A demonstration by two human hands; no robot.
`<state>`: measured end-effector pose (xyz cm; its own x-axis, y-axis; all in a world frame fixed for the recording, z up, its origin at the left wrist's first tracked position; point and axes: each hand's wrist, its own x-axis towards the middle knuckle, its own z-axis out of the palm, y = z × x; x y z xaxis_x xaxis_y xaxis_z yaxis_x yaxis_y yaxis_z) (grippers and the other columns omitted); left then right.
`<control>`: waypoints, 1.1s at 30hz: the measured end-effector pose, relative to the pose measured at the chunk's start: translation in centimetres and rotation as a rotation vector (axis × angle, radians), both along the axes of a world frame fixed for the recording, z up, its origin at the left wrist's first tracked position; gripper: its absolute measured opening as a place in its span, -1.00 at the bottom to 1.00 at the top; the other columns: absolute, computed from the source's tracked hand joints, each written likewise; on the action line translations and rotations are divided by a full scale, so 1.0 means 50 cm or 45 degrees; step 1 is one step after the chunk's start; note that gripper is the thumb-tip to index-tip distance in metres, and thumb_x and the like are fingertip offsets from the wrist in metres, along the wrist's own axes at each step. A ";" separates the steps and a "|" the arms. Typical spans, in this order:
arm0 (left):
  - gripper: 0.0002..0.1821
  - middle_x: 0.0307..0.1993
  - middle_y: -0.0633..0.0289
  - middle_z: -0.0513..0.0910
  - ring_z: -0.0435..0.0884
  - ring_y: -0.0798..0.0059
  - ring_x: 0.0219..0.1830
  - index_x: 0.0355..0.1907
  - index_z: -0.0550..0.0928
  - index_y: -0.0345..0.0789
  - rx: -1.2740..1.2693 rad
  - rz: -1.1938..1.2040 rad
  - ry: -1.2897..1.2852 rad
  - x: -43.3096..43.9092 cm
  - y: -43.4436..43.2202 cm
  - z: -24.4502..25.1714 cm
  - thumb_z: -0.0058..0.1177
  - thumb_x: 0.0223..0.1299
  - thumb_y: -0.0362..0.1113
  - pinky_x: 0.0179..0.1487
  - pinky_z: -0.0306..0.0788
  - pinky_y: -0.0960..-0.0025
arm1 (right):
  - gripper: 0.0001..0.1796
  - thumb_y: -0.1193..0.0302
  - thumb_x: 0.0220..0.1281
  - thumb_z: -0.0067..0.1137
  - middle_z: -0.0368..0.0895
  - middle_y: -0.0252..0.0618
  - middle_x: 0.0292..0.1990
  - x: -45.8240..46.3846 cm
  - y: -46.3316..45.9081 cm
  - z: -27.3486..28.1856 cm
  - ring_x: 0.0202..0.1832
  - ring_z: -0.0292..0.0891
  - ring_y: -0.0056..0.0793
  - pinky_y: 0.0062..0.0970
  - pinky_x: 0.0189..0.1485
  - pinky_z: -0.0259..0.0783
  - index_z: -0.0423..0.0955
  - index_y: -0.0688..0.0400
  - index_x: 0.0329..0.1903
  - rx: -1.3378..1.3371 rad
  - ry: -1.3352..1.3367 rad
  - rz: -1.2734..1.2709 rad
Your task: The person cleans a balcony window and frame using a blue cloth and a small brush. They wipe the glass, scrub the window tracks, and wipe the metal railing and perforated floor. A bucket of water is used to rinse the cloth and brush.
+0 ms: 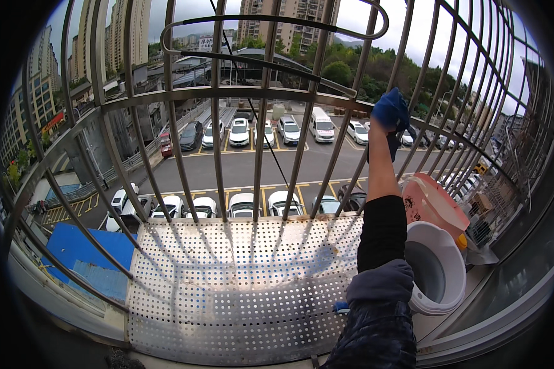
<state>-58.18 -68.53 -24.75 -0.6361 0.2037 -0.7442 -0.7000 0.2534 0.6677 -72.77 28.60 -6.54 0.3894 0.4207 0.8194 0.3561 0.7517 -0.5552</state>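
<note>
My right hand (382, 121) reaches far out at the upper right, at the stainless steel window-cage bars beside the horizontal rail (277, 94). A blue cloth (392, 108) is bunched in it around a bar; a darker end hangs below, and the cloth hides the fingers. My left hand is out of view. Under the forearm stands a white plastic bucket (459, 281) with greyish water. A blue object (340, 306), partly hidden by the sleeve, lies on the perforated metal floor panel (240, 286).
Behind the bucket lean a pink patterned plastic item (427, 198) and a yellow-orange cap (461, 241). A bent metal rod with black sleeves (258, 18) hangs across the upper bars. A window track (503, 332) runs along the lower right. Parked cars stand far below, outside the bars.
</note>
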 end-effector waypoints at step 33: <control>-0.39 0.00 0.12 0.59 0.58 0.33 -0.04 0.22 0.38 -0.37 -0.170 -0.268 0.356 -0.008 -0.067 -0.084 0.22 0.06 -0.41 -0.05 0.50 0.31 | -0.61 0.51 0.24 0.07 0.42 0.01 0.16 -0.172 -0.455 -0.490 0.27 0.24 0.02 -0.17 0.38 0.11 0.41 0.22 0.15 0.227 -0.506 0.599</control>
